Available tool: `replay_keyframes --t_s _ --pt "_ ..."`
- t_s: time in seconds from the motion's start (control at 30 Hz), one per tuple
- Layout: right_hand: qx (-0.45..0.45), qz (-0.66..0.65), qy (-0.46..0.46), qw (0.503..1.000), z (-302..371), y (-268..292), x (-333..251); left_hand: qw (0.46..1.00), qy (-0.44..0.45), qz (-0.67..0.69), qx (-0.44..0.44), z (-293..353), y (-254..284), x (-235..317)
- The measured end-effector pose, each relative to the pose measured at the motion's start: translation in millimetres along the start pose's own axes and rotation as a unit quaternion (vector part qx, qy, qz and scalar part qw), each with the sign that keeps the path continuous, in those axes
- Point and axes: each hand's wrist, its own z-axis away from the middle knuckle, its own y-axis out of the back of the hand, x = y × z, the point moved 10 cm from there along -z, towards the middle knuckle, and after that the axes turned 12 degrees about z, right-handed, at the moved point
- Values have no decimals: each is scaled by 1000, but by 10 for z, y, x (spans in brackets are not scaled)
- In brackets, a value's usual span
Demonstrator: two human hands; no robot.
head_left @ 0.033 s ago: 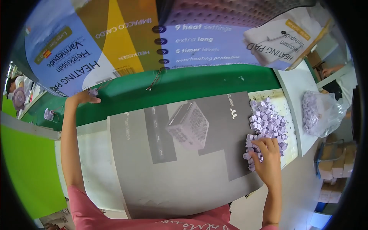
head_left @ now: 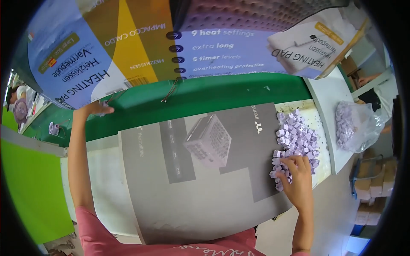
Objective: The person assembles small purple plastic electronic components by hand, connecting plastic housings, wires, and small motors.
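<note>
At the far left of the green surface, my left hand (head_left: 90, 109) is closed around a small pale lilac part (head_left: 103, 112), mostly hidden by the fingers. Thin dark wires (head_left: 112, 96) show beside that hand. On the right, my right hand (head_left: 297, 175) reaches into a pile of small lilac blocks (head_left: 298, 133). Its fingers are curled and touch the near part of the pile, while the thumb stands apart from them. Blocks show between thumb and fingers, none clearly gripped.
A grey printed cardboard sheet (head_left: 183, 205) lies before me. Behind stands a large printed carton (head_left: 222, 51) along the green belt (head_left: 205, 96). A round white wired part (head_left: 54, 128) sits left. A plastic bag of lilac blocks (head_left: 354, 128) is right; people are at both sides.
The view has shifted very slightly. Both hands stay in the same places, and nothing has visibly been taken up or let go.
</note>
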Motion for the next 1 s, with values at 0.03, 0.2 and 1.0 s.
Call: replay_keyframes --t_s 0.03,0.2,1.0 --pt "7 2 13 1000 59 -8 24 998 -29 -38 30 -12 111 203" --pt "18 1 -1 1000 133 -41 73 996 -66 63 22 -343 -190 1148" --pt "-106 -755 54 645 -497 -120 -1017 967 -249 19 -52 2071 -219 3022"
